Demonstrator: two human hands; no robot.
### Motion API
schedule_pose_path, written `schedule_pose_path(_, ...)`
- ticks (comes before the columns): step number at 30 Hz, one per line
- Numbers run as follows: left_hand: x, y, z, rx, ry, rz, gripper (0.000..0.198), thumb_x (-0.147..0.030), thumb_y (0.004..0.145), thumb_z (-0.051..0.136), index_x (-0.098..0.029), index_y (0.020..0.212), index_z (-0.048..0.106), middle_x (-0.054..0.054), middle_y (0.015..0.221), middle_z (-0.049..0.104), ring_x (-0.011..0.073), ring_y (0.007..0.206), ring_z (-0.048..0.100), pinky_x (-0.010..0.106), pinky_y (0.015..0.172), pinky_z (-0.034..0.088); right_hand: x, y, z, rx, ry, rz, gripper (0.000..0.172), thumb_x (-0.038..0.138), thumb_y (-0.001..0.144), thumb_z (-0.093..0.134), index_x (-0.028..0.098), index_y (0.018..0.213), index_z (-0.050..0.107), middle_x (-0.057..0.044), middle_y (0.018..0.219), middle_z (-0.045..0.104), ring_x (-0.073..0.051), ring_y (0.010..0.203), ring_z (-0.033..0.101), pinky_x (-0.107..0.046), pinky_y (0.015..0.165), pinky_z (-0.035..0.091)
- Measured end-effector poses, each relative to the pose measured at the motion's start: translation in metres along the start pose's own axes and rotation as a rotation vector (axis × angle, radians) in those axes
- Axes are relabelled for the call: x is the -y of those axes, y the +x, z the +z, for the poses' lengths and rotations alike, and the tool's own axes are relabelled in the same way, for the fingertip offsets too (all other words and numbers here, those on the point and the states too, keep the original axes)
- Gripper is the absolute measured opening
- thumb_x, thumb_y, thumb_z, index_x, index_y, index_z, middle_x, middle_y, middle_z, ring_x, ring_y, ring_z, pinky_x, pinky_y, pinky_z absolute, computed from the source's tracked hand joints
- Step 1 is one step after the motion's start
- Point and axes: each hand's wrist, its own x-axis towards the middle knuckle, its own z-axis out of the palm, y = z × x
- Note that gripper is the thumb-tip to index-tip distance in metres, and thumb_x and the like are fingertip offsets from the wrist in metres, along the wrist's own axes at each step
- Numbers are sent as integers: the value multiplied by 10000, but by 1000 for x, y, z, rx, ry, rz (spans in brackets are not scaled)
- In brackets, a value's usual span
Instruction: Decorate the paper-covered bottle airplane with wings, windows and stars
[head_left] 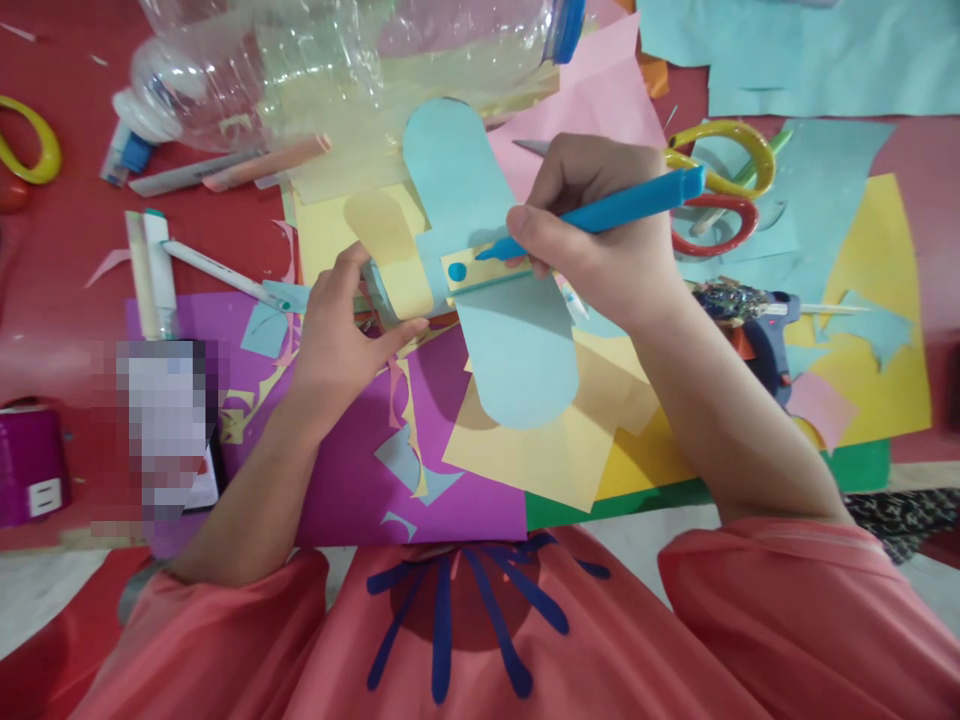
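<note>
A: Position of the paper model (pixel 448 170) to be entered.

B: It is found just above the centre of the view, laid on loose coloured sheets on the red worktop (pixel 67 250). A light-blue wing (pixel 517 360) runs from 11 o'clock to 5 o'clock across a yellow body (pixel 390 250). A yellow strip (pixel 480 268) is laid across the wing, with one blue dot (pixel 457 271) at its 9 o'clock end.

A: State of each grip?

B: The left hand (pixel 337 330) is closed on the yellow body from 7 o'clock, with the fingertips on top and the thumb at the lower edge. The right hand (pixel 592 240) is closed in a pen hold round a blue marker (pixel 615 208). The marker tip is set on the strip, just at 3 o'clock of the dot.

A: Handling properties?

B: Judged, not measured. The model is taken to be very light, thin and easily creased, and the wing would likely flop if lifted by one end. The body, where layers overlap, is judged the stiffest place to be held. Fresh ink may smear if the strip is touched. The marker is rigid and smooth, and a hold near its tip is judged steadiest.

A: Surroundings?

B: Scissors (pixel 720 185) and a glue gun (pixel 757 320) are noted at 3 o'clock of the right hand. A clear plastic bottle (pixel 300 60) is noted at 12 o'clock of the model.
</note>
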Motion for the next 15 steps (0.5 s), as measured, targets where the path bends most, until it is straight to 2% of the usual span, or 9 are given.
schedule_pose_path(6,-2,0,0,-11,-7,-32,828,-777,739,697,-276,1353,458,26,991,612,246,911,643,367,712,564,1,1,1,7,-54,-1,365,102,775,670,239,564,406,49,549,505,-106,510,433,-293,572,425)
schedule_pose_path(10,-3,0,0,-4,6,-46,818,-744,740,716,-270,1352,451,35,1019,611,260,936,636,400,752,566,-1,0,2,11,-83,0,387,97,772,691,243,563,400,44,547,501,-116,546,445,-298,593,430)
schedule_pose_path(15,-4,0,-1,6,41,-30,764,-629,763,762,-264,1354,444,34,1025,617,260,948,642,401,773,561,-4,-1,1,74,-81,24,336,166,790,703,238,588,444,34,575,541,-126,565,489,-296,578,435)
